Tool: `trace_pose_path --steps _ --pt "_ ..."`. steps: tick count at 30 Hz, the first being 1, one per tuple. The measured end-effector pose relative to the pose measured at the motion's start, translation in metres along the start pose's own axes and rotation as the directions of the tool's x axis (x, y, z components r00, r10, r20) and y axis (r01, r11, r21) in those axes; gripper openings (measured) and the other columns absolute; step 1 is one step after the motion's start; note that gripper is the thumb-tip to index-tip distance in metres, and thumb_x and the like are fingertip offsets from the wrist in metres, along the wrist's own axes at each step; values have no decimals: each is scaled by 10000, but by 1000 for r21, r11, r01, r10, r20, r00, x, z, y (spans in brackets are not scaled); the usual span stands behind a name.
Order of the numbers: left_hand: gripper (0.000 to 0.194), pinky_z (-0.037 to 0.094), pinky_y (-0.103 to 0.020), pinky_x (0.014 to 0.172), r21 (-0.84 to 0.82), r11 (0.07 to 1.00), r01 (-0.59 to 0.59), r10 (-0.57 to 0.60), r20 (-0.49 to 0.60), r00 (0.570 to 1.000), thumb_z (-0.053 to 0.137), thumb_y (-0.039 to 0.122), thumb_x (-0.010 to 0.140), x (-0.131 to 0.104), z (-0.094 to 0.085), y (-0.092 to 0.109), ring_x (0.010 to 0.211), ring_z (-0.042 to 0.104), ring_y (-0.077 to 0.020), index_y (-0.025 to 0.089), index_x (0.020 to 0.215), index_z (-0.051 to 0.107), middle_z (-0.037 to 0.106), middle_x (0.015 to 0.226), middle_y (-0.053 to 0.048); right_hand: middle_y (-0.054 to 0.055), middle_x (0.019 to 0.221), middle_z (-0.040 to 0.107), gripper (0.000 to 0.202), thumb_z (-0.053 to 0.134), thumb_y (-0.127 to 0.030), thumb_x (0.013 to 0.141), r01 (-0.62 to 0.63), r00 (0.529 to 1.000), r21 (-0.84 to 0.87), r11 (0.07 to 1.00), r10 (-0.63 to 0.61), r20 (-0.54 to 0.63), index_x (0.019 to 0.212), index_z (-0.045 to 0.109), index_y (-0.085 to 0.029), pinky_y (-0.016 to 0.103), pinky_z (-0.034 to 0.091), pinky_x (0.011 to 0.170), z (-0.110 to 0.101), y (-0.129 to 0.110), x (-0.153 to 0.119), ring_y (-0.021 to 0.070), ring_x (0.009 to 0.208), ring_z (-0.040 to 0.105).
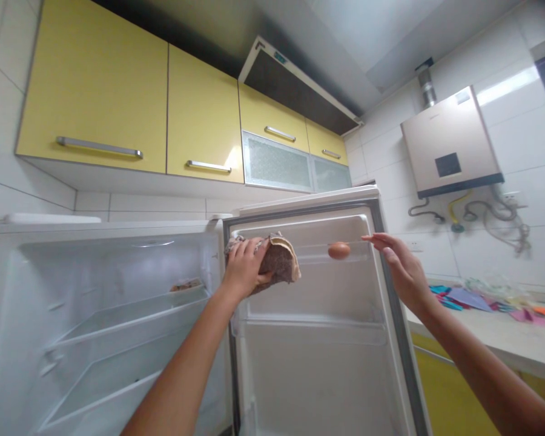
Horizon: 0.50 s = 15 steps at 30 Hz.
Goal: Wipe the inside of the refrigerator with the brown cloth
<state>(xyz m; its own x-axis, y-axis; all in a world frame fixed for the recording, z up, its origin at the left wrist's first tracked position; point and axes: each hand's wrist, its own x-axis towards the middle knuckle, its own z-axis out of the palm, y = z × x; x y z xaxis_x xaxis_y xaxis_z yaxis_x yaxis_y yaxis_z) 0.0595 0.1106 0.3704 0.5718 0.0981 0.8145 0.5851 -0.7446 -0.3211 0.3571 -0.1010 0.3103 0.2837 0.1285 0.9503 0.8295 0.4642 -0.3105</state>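
While the left hand [244, 266] grips a brown cloth [279, 259] against the top of the fridge door [318, 363], an egg [339, 250] lies on its side in the door's upper rack, just left of the open right hand's [402, 266] fingertips.

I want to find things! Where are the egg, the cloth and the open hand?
egg [339, 250]: head view, middle of its shell.
cloth [281, 260]: head view, brown folded part.
right hand [402, 269]: head view, palm.
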Motion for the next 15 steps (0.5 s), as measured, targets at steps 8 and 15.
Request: trace_pose_path --steps 8,15 --pt "703 470 -362 1034 -497 867 33 186 385 904 676 353 685 74 -44 -47 1191 607 -258 196 1354 532 644 1346 -61 53 1223 702 351 409 -483 976 15 1000 -59 998 -16 -23 1221 573 -294 468 465 1014 2 8 2 260 1155 631" --pt "405 481 -293 881 -208 978 -20 100 384 918 604 308 718 106 -47 -53 1026 652 -224 228 1106 686 746 1113 -14 65 1197 706 344 421 -475 970 38 999 -65 997 -40 -23 1205 581 -282 471 472 981 3 10 4 265 1115 641"
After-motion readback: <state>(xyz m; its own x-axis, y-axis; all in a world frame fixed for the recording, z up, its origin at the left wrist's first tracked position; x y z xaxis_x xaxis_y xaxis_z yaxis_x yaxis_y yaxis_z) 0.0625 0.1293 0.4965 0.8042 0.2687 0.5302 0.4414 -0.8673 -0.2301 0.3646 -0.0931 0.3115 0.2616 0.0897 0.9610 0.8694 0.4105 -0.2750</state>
